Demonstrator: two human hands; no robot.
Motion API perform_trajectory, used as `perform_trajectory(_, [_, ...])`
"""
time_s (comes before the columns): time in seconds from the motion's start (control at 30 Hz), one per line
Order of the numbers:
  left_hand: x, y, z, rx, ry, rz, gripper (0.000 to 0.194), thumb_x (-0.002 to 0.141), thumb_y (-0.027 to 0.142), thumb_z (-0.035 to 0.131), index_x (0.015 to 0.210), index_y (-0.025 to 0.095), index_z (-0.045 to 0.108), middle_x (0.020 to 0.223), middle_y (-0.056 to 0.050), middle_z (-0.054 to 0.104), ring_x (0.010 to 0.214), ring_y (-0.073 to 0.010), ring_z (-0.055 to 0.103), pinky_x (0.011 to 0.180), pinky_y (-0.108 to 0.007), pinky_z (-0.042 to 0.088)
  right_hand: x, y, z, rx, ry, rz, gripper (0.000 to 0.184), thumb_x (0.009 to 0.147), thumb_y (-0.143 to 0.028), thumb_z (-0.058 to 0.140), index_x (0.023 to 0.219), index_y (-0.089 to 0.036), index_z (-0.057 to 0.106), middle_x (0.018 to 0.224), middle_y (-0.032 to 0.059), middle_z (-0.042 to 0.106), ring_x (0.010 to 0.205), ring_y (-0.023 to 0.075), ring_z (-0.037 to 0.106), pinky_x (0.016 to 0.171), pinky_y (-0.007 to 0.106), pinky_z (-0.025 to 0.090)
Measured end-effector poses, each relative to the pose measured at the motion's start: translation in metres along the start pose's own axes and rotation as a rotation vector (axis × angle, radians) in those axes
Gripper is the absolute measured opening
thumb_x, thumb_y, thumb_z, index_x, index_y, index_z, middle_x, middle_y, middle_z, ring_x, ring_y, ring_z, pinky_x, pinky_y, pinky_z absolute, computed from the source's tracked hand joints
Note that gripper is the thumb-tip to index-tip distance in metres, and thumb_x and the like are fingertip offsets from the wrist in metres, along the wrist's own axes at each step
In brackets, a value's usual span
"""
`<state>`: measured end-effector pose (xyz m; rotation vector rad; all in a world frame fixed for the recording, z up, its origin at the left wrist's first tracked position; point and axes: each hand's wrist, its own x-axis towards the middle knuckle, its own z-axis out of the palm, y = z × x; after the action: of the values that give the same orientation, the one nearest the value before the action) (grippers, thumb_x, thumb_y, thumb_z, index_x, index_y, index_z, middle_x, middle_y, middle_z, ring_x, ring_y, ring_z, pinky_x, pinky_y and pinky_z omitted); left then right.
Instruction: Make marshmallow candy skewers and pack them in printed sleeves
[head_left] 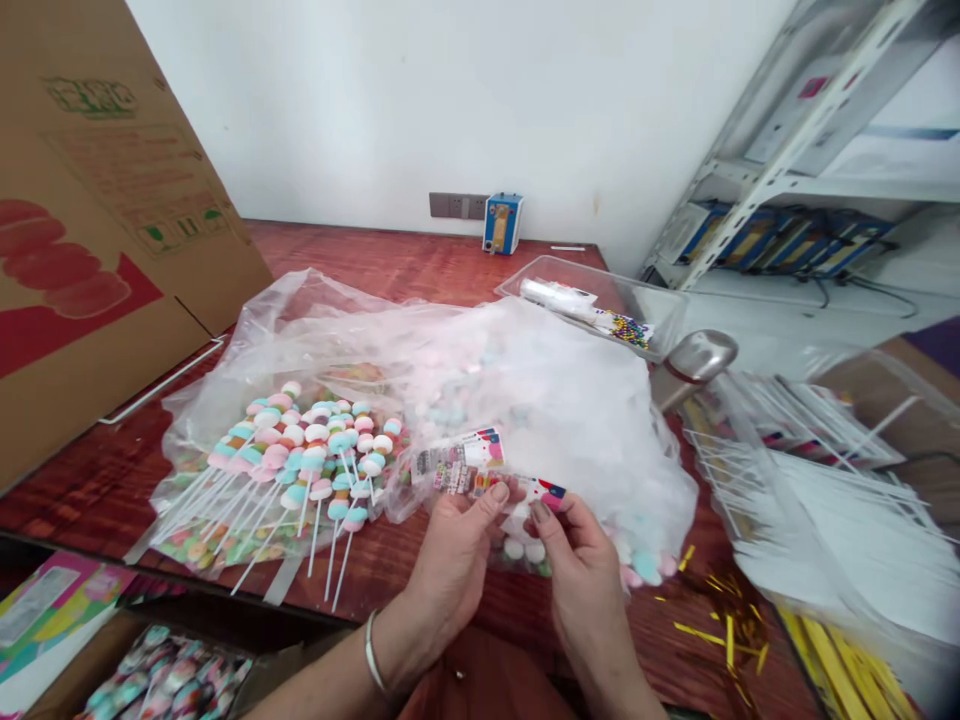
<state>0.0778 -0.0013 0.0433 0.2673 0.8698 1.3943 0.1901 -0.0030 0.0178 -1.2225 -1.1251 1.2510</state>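
My left hand [454,550] and my right hand [589,560] are both closed on a small printed clear wrapper [525,488], pinched between thumbs and fingers. More printed wrappers [461,452] lie just beyond my fingers on a large translucent plastic bag [570,390]. Pale pink, blue and white candies show through that bag and at its front edge. To the left of my hands, a pile of candy sticks [300,445] rests on another clear bag, with pastel pieces threaded on white sticks. Under the pile, this bag holds small coloured sweets.
A cardboard box [112,180] stands at the left. At the back are a clear tray [664,340] with packets and a blue device [502,223]. A metal tool [694,365], a container of white sticks [832,500] and gold ties [727,630] lie right. An open box of wrapped candies [169,675] sits below.
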Motion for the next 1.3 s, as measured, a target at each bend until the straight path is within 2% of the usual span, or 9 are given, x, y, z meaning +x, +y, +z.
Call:
perform_trajectory(0.2, [0.0, 0.0, -0.012, 0.152, -0.027, 0.07, 0.026, 0.069, 0.027, 0.081, 0.087, 0.014, 0.068, 0.084, -0.004, 0.071, 0.072, -0.0139, 0.064, 0.073, -0.028, 0.051, -0.002, -0.011, -0.012, 0.029, -0.1, 0.033, 0.023, 0.083, -0.041, 0.069, 0.082, -0.019, 0.063, 0.074, -0.001, 0.062, 0.068, 0.0145, 0.054, 0.064, 0.024, 0.045])
perform_trajectory(0.37, [0.001, -0.005, -0.017, 0.149, 0.003, 0.154, 0.025, 0.069, 0.027, 0.08, 0.087, 0.016, 0.067, 0.087, -0.003, 0.07, 0.074, -0.0145, 0.063, 0.073, -0.027, 0.05, -0.004, -0.006, -0.01, -0.127, -0.087, -0.002, 0.034, 0.086, -0.044, 0.063, 0.067, -0.019, 0.051, 0.061, -0.0058, 0.043, 0.058, 0.0108, 0.037, 0.053, 0.021, 0.032])
perform_trajectory(0.53, [0.006, -0.008, -0.018, 0.122, 0.07, 0.177, 0.031, 0.066, 0.036, 0.083, 0.079, 0.015, 0.063, 0.064, 0.003, 0.062, 0.054, -0.0083, 0.054, 0.056, -0.021, 0.044, -0.006, -0.005, -0.009, -0.249, -0.073, -0.068, 0.044, 0.092, -0.049, 0.051, 0.06, -0.022, 0.037, 0.058, -0.0067, 0.031, 0.054, 0.0104, 0.029, 0.049, 0.023, 0.025])
perform_trajectory(0.7, [0.014, -0.008, -0.022, 0.083, 0.059, 0.091, 0.035, 0.064, 0.035, 0.085, 0.079, 0.014, 0.061, 0.06, 0.005, 0.057, 0.048, -0.0061, 0.048, 0.048, -0.019, 0.041, -0.004, -0.007, -0.011, -0.429, -0.057, -0.221, 0.044, 0.094, -0.044, 0.05, 0.059, -0.021, 0.037, 0.057, -0.0056, 0.033, 0.055, 0.0111, 0.032, 0.05, 0.023, 0.025])
perform_trajectory(0.83, [0.018, -0.007, -0.025, -0.12, 0.035, -0.013, 0.035, 0.063, 0.027, 0.086, 0.083, 0.015, 0.06, 0.066, 0.005, 0.059, 0.051, -0.0052, 0.05, 0.048, -0.018, 0.043, -0.005, -0.01, -0.013, -0.448, -0.066, -0.277, 0.043, 0.096, -0.042, 0.048, 0.059, -0.021, 0.041, 0.056, -0.0049, 0.038, 0.054, 0.0116, 0.037, 0.05, 0.023, 0.029])
perform_trajectory(0.93, [0.021, -0.005, -0.027, -0.264, 0.083, -0.037, 0.033, 0.064, 0.024, 0.086, 0.083, 0.016, 0.06, 0.068, 0.004, 0.06, 0.053, -0.006, 0.053, 0.048, -0.017, 0.044, -0.008, -0.012, -0.014, -0.371, 0.0, -0.288, 0.027, 0.097, -0.04, 0.048, 0.08, -0.021, 0.057, 0.067, -0.0029, 0.05, 0.062, 0.0135, 0.048, 0.056, 0.023, 0.039])
perform_trajectory(1.03, [0.024, -0.002, -0.029, -0.324, 0.091, -0.037, 0.032, 0.066, 0.023, 0.085, 0.088, 0.017, 0.062, 0.073, 0.003, 0.064, 0.056, -0.0074, 0.057, 0.049, -0.018, 0.047, -0.011, -0.015, -0.012, -0.353, 0.032, -0.39, 0.022, 0.094, -0.034, 0.055, 0.113, -0.024, 0.057, 0.096, 0.0025, 0.059, 0.084, 0.0168, 0.057, 0.073, 0.028, 0.048])
perform_trajectory(1.17, [0.024, 0.0, -0.028, -0.324, 0.063, 0.001, 0.03, 0.07, 0.023, 0.083, 0.093, 0.017, 0.064, 0.085, 0.0, 0.069, 0.065, -0.01, 0.062, 0.059, -0.022, 0.052, -0.013, -0.018, -0.007, -0.392, -0.047, -0.488, 0.02, 0.094, -0.027, 0.055, 0.113, -0.026, 0.058, 0.116, 0.0059, 0.053, 0.103, 0.0202, 0.056, 0.092, 0.038, 0.047])
perform_trajectory(1.3, [0.022, 0.001, -0.026, -0.268, 0.069, 0.068, 0.033, 0.068, 0.023, 0.083, 0.094, 0.017, 0.065, 0.086, 0.0, 0.069, 0.068, -0.0102, 0.063, 0.064, -0.022, 0.053, -0.014, -0.019, -0.003, -0.464, -0.048, -0.517, 0.018, 0.093, -0.025, 0.056, 0.111, -0.027, 0.06, 0.127, 0.0074, 0.048, 0.119, 0.0227, 0.05, 0.098, 0.041, 0.046])
